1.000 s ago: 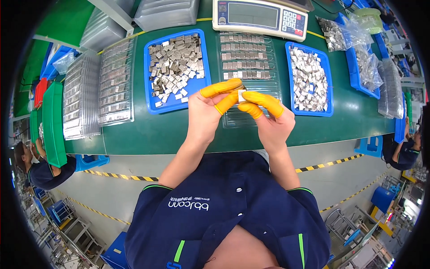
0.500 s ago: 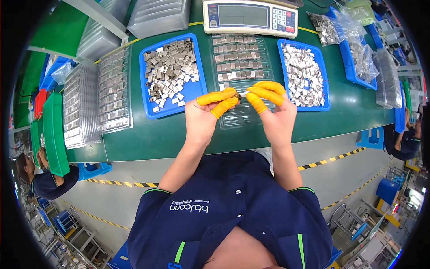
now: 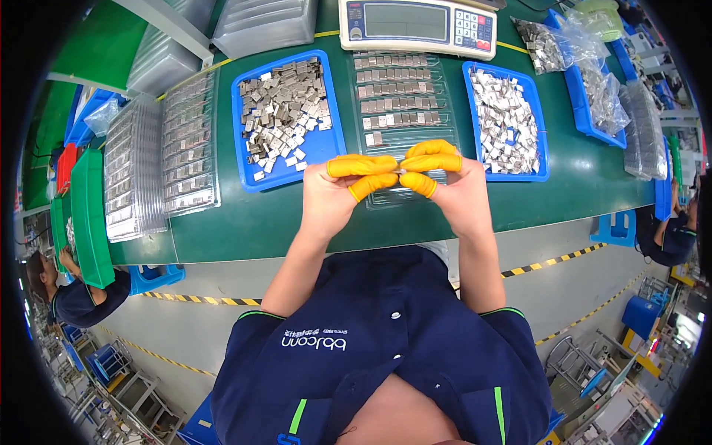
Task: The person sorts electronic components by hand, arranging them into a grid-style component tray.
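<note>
Yellow finger covers sit on the thumb and fingers of both hands. My left hand (image 3: 337,185) and my right hand (image 3: 452,182) meet fingertip to fingertip, pinching a small metallic piece (image 3: 401,171) between them. Fingers hide most of it, so its exact kind cannot be told. Just beyond and partly under my hands lies a clear plastic tray (image 3: 419,137) with rows of small silver metal parts, the nearest row only partly filled. Left of it, a blue tray (image 3: 239,141) holds a heap of loose metal pieces. On the right, another blue tray (image 3: 545,159) holds white-and-silver parts.
A digital scale (image 3: 419,28) stands behind the clear tray. Stacked filled plastic trays (image 3: 133,178) lie on the left, beside a green bin (image 3: 90,215). Bagged parts (image 3: 593,96) lie at the far right. Co-workers (image 3: 85,300) sit at both sides.
My fingertips have come together; the right hand has moved left to meet the left hand at the small metallic piece.
</note>
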`<state>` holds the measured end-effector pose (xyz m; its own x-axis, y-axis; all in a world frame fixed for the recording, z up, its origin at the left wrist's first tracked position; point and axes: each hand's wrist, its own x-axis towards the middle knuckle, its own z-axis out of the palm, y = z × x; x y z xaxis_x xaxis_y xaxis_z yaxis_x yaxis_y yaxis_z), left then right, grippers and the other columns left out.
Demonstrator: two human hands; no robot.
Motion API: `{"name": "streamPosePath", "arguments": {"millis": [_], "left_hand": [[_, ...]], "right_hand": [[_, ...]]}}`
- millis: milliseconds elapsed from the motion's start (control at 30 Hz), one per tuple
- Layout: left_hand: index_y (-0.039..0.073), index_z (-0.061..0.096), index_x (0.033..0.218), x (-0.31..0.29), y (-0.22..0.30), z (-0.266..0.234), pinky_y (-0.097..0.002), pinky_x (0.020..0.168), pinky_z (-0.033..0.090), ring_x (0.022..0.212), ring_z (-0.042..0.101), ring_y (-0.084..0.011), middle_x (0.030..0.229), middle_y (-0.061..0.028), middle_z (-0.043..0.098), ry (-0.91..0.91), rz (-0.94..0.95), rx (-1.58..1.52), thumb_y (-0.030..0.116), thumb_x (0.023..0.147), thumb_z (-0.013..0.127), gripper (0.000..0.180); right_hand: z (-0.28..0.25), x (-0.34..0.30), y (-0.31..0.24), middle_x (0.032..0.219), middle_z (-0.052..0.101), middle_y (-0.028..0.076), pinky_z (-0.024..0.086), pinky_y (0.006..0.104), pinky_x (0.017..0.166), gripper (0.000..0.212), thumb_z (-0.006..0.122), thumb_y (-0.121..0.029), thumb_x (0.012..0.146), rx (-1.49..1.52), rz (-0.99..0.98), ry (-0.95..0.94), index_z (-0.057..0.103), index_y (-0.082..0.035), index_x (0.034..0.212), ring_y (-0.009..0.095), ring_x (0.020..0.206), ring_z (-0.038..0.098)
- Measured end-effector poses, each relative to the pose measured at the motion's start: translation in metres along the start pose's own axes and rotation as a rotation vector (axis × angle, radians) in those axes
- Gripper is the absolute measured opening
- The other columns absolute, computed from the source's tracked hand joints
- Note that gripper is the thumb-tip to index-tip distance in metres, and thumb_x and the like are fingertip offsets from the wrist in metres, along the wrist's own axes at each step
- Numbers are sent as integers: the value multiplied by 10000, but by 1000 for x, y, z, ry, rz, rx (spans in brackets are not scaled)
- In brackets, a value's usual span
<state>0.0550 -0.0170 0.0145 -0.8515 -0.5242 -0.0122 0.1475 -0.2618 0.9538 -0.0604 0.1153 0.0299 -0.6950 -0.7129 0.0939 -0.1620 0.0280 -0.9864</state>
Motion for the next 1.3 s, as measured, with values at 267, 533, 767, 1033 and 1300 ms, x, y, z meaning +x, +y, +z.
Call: {"name": "streamPosePath", "arguments": {"millis": [267, 533, 767, 1033, 1300], "left_hand": [[-53, 658, 882, -3, -7, -21, -289, 727, 532, 772, 645, -195, 856, -124, 656, -290, -48, -11, -52, 697, 690, 188], [-68, 612, 986, -5, -18, -4, -280, 743, 519, 805, 636, -183, 925, -138, 644, -14, -128, -207, -19, 761, 649, 233], [-33, 605, 1025, -3, -19, -38, -262, 826, 474, 897, 613, -170, 995, -116, 631, 367, 158, 147, -37, 807, 598, 218], [-33, 619, 1018, -26, -10, -84, -231, 804, 467, 869, 603, -122, 962, -81, 644, 609, 140, 503, -37, 799, 607, 219], [50, 669, 951, -13, 4, -84, -264, 775, 468, 841, 613, -178, 923, -80, 659, 532, 137, 931, 20, 724, 684, 229]], "right_hand": [[-2, -4, 1, 1003, 593, 100, 470, 299, 840, 433, 754, 43, 604, 570, 348, -330, 575, 24, 998, 180, 929, 582], [16, -6, 1, 904, 648, 56, 466, 320, 826, 129, 698, -19, 708, 161, 99, 16, 674, -24, 835, 170, 831, 611], [9, 28, 42, 801, 623, -12, 319, 408, 965, 124, 723, -111, 628, -836, -472, 225, 692, -106, 748, 181, 870, 554], [19, 36, 53, 790, 614, -15, 330, 404, 960, 103, 699, -109, 606, -909, -521, 154, 690, -111, 709, 168, 885, 535], [-9, 35, 37, 932, 624, 29, 336, 404, 934, 163, 678, -112, 695, -893, -495, 192, 680, -103, 857, 217, 920, 523]]}}
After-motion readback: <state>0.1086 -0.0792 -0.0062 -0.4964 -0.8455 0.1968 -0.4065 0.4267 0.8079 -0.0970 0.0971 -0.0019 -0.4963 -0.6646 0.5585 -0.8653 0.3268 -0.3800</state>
